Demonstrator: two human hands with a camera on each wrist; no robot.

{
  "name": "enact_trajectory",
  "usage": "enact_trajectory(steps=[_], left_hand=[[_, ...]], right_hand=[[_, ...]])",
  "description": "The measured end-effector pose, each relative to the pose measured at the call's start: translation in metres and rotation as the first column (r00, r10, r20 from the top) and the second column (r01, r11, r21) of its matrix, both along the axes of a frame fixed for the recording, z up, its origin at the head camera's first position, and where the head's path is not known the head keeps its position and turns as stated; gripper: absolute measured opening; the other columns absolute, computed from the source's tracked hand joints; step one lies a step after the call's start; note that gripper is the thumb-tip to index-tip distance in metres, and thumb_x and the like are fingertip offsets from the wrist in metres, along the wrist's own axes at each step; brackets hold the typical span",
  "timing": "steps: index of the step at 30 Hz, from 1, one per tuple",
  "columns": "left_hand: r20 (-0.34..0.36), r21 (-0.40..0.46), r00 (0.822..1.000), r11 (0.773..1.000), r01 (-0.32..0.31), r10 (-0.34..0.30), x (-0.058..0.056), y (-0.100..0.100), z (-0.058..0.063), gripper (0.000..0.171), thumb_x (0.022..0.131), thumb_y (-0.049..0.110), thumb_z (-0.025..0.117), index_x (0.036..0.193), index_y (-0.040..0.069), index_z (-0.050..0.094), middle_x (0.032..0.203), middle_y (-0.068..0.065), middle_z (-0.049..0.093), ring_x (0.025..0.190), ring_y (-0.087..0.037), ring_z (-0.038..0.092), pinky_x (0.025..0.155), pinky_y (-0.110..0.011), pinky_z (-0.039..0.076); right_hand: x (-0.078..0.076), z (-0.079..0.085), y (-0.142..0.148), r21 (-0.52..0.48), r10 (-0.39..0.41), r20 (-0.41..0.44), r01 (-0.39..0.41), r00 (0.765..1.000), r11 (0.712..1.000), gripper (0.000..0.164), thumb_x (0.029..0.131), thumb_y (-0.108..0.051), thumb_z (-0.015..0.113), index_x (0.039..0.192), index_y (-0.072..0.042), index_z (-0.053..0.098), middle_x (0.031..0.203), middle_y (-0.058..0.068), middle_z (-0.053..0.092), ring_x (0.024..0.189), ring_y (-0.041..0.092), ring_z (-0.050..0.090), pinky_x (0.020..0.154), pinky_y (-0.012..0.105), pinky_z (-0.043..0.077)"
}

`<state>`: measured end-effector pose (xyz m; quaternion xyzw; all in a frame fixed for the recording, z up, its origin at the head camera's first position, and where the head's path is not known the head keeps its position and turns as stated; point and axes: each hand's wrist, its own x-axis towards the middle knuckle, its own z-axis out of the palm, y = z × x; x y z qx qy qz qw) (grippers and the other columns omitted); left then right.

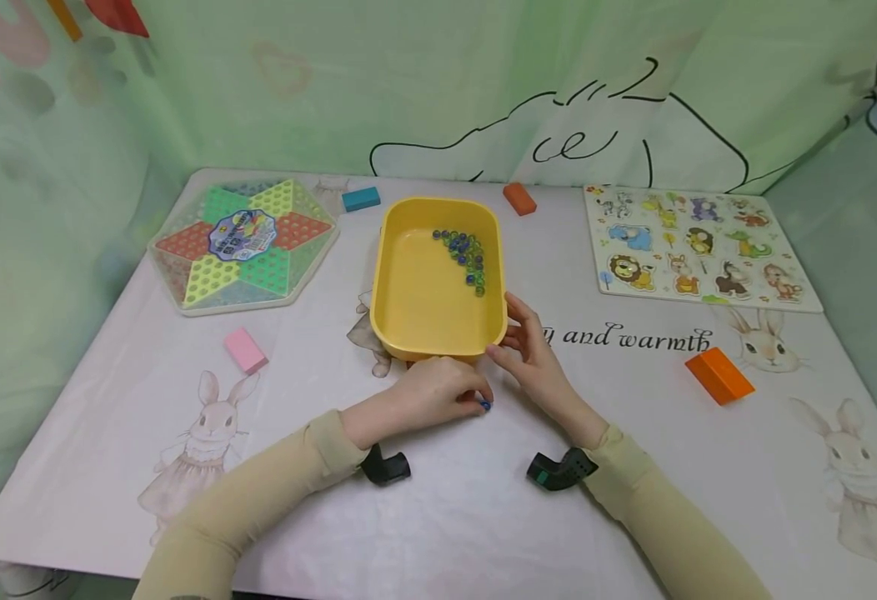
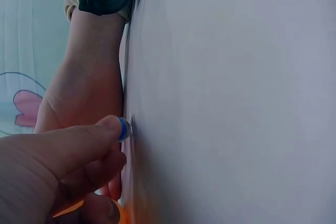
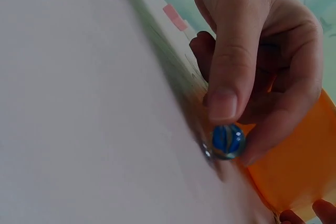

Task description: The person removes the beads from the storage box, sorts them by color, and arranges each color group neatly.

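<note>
My left hand (image 1: pixel 438 392) pinches a blue marble (image 3: pixel 228 141) between thumb and index finger, low over the table in front of the yellow tub (image 1: pixel 408 312). In the right wrist view it is clear glass with a blue swirl inside, close to the table surface. My right hand (image 1: pixel 534 362) holds the tub's near right corner, thumb at the front rim and fingers along the right side. Several green and blue marbles (image 1: pixel 470 260) lie inside the tub against its right wall.
A star-patterned checkers board (image 1: pixel 281 267) lies at the left and an animal puzzle board (image 1: pixel 679 258) at the back right. Around the tub are pink (image 1: pixel 245 351), blue (image 1: pixel 361 199), red-orange (image 1: pixel 519 199) and orange blocks (image 1: pixel 719 376). A green curtain (image 1: pixel 296 100) hangs behind the table.
</note>
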<state>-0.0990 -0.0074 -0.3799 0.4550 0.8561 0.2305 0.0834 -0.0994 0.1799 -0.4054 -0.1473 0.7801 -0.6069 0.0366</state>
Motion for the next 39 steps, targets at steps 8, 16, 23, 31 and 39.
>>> enact_trajectory(steps=[8, 16, 23, 31, 39], left_hand=[[-0.016, -0.023, 1.000, 1.000, -0.004, 0.003, 0.001, 0.002, 0.001, 0.012, 0.085, 0.025, 0.066, 0.095, 0.020, 0.070, 0.074, 0.009, 0.062, 0.067, -0.002, 0.049, 0.059, -0.014, 0.038], [0.004, -0.022, 1.000, 1.000, -0.005, 0.005, 0.003, 0.003, 0.003, 0.017, 0.085, 0.024, 0.067, 0.101, 0.019, 0.069, 0.075, 0.010, 0.063, 0.066, 0.000, 0.051, 0.058, -0.014, 0.039], [0.008, 0.025, 0.996, 0.995, 0.093, -0.093, 0.004, 0.000, 0.028, 0.023, 0.084, 0.027, 0.067, 0.105, 0.018, 0.067, 0.073, 0.010, 0.059, 0.064, -0.002, 0.049, 0.060, -0.013, 0.037], [0.009, 0.258, 0.995, 0.962, 0.092, -0.098, -0.030, -0.008, 0.080, 0.021, 0.085, 0.021, 0.067, 0.103, 0.012, 0.068, 0.076, 0.004, 0.062, 0.063, -0.005, 0.048, 0.062, -0.016, 0.041], [0.070, 0.286, 0.978, 0.936, -0.206, 0.194, -0.097, -0.005, 0.090, 0.018, 0.089, 0.021, 0.062, 0.102, 0.010, 0.067, 0.079, -0.001, 0.061, 0.069, -0.012, 0.050, 0.063, -0.020, 0.041]], right_hand=[[0.001, 0.002, 0.000, -0.003, -0.002, 0.006, 0.002, 1.000, 1.000, 0.071, 0.091, -0.003, 0.054, 0.147, -0.017, 0.013, 0.143, 0.015, 0.025, 0.116, 0.031, 0.044, 0.093, 0.015, 0.036], [0.002, 0.002, 0.000, -0.010, -0.006, 0.005, 0.006, 1.000, 1.000, 0.071, 0.091, -0.003, 0.054, 0.147, -0.016, 0.013, 0.142, 0.016, 0.026, 0.116, 0.032, 0.044, 0.091, 0.012, 0.036], [0.001, 0.001, 0.001, -0.005, 0.000, -0.012, 0.000, 1.000, 1.000, 0.072, 0.091, -0.002, 0.054, 0.147, -0.016, 0.012, 0.142, 0.016, 0.026, 0.116, 0.031, 0.044, 0.092, 0.014, 0.036], [0.001, 0.001, 0.002, 0.005, 0.012, -0.009, -0.012, 1.000, 1.000, 0.072, 0.091, -0.003, 0.053, 0.148, -0.018, 0.011, 0.144, 0.015, 0.025, 0.114, 0.026, 0.044, 0.091, 0.016, 0.037], [0.000, 0.001, 0.001, 0.011, 0.000, 0.021, 0.000, 1.000, 1.000, 0.073, 0.091, -0.007, 0.056, 0.147, -0.020, 0.012, 0.144, 0.014, 0.025, 0.116, 0.031, 0.045, 0.092, 0.013, 0.037]])
